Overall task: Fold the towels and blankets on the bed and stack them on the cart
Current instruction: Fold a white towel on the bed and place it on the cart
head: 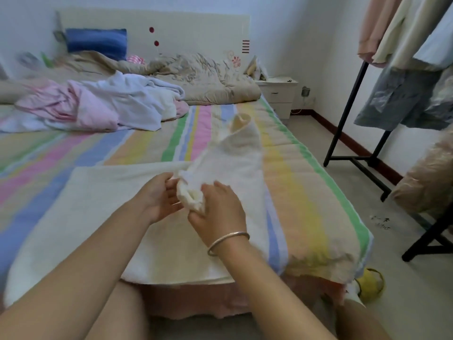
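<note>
A cream towel [103, 217] lies spread flat over the near part of the striped bed [306, 192]. Its right side is raised and rolled into a tube that runs up and away to the right. My right hand [220, 207], with a silver bangle on the wrist, grips the near end of that roll. My left hand [159, 197] touches the bunched edge beside it with loosely curled fingers. Farther back on the left lies a heap of pink, white and pale blue towels [105, 104]. No cart is in view.
A rumpled beige quilt [203, 79] and a blue pillow [96, 41] lie at the headboard. A white nightstand [279, 94] stands at the back right. A black clothes rack [353, 158] with hanging garments is on the right, and a yellow slipper [370, 284] on the floor.
</note>
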Demonstrator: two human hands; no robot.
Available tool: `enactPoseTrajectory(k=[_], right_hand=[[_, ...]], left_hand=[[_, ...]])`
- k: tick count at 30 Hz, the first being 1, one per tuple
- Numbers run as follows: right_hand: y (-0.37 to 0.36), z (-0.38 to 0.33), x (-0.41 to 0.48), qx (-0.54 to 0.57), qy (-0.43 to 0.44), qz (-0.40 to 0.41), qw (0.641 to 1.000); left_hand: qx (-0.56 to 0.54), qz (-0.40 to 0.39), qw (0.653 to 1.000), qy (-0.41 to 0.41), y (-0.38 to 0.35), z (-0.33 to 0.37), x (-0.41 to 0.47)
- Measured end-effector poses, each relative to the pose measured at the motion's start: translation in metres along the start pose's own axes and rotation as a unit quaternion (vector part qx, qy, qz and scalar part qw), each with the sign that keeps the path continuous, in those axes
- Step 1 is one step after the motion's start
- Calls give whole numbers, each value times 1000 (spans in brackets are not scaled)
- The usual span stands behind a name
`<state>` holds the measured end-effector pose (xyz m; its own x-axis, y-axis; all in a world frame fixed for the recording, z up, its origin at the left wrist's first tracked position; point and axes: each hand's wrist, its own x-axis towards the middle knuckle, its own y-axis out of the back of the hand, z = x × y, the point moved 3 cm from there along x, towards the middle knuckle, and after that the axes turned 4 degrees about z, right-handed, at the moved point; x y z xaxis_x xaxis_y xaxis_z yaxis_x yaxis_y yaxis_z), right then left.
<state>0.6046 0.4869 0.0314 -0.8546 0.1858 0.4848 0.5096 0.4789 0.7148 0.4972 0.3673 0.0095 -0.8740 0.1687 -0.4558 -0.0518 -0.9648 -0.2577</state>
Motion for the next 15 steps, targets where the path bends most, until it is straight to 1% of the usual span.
enactPoseTrajectory(k=[1, 3, 5, 6, 8, 10, 13, 15], right_hand=[[-16, -12, -5, -15, 37, -29, 999], [-40, -22, -18, -24, 82, -94, 992], [-59, -24, -31, -42, 105, -164, 980], [-65, -23, -34, -52, 114, -174, 977], [-66, -19, -35, -42, 125, -160, 978], [-66, -15, -34, -31, 143, -155, 977], [-65, -10, -36, -40, 158, -187, 969], [-61, -12, -35, -36, 154, -206, 966]], left_hand=[[-11, 17, 1000, 10, 22, 2, 6], [-11, 26, 999, 45, 51, -1, 11], [2, 21, 998, 68, 67, -9, 15], [18, 14, 997, 67, 69, -10, 16], [74, 12, 996, 40, 66, -8, 20], [140, 23, 990, -8, 60, -3, 25], [217, 13, 972, -92, 47, 3, 23], [239, 21, 963, -123, 42, 4, 23]])
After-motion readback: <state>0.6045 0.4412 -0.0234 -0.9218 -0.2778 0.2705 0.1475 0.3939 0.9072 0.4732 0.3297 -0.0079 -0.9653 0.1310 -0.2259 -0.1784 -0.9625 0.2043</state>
